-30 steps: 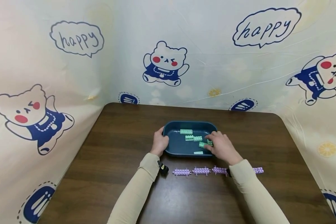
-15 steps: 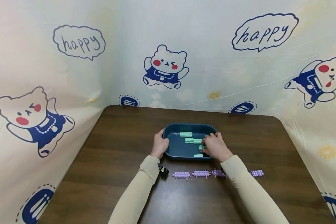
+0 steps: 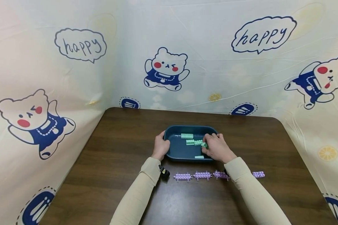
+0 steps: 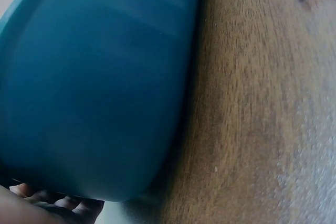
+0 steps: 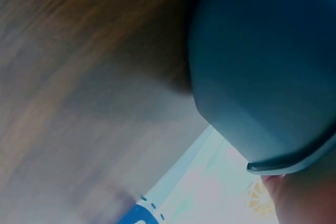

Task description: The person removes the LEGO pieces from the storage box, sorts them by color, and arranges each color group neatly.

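A dark teal tray (image 3: 181,152) stands on the table with several mint-green toy building bricks inside. My left hand (image 3: 160,146) grips its left end, thumb over the rim; the left wrist view shows the tray wall (image 4: 100,77) with fingers at its lower edge. My right hand (image 3: 218,148) reaches over the right end and pinches a small green brick (image 3: 204,145) between thumb and fingers. Close beside it lie two short bricks, one on the left (image 3: 190,142) and one on the right (image 3: 198,142). A longer brick (image 3: 187,136) lies behind them, and a flat pale-green piece (image 3: 199,157) near the front wall.
In front of the tray runs a row of purple brick assemblies, including a left one (image 3: 182,177), a middle one (image 3: 202,175) and one partly under the right wrist (image 3: 220,174). Another purple piece (image 3: 258,174) lies farther right. A printed curtain (image 3: 208,78) surrounds the wooden table (image 3: 101,175).
My right hand has shifted left within the tray, and the green brick between its fingers is now turned at an angle. My left hand keeps its grip on the tray.
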Demonstrator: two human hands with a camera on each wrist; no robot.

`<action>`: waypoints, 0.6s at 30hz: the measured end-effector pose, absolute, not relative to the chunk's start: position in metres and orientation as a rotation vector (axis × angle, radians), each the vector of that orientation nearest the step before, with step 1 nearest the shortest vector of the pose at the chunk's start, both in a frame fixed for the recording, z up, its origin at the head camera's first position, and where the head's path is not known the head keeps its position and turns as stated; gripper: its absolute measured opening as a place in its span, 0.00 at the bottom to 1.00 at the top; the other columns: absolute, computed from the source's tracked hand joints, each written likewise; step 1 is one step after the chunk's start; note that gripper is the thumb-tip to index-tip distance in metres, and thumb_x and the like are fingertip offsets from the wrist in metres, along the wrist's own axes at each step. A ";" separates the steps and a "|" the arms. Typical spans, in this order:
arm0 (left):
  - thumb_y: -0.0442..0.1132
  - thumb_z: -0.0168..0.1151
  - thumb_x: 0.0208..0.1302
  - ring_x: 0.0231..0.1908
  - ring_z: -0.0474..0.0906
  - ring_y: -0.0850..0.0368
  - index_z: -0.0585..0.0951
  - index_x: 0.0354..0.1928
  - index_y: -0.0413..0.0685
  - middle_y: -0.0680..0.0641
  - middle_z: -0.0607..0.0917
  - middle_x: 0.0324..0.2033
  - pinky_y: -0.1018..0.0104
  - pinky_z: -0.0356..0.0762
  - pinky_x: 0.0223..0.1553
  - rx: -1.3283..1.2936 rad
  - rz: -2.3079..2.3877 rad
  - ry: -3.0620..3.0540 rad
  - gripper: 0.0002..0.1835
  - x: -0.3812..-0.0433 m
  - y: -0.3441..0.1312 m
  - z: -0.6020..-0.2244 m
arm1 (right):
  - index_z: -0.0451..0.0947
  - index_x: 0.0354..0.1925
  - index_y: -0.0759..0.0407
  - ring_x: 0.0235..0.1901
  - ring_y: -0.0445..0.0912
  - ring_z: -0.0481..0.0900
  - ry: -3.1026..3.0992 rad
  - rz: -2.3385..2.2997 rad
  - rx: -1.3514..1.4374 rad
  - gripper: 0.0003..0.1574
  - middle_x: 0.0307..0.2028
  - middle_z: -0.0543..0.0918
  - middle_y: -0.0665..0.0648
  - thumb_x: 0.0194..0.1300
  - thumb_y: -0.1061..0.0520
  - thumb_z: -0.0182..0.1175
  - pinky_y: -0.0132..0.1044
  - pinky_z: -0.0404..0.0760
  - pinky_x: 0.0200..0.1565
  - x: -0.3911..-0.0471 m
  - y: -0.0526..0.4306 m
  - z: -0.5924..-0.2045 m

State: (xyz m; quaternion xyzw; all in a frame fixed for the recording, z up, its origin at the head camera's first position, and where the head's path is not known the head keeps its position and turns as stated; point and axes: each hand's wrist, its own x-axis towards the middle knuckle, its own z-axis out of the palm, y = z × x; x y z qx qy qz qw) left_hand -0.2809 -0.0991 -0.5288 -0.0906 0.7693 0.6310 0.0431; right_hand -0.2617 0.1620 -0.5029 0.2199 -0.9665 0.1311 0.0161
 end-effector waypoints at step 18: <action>0.23 0.45 0.62 0.63 0.68 0.45 0.70 0.68 0.45 0.43 0.73 0.64 0.46 0.69 0.59 -0.306 1.929 2.379 0.31 -0.282 -0.097 -0.530 | 0.81 0.44 0.59 0.38 0.47 0.75 -2.898 0.627 0.650 0.18 0.37 0.84 0.53 0.60 0.50 0.69 0.46 0.66 0.47 -0.252 0.167 -0.500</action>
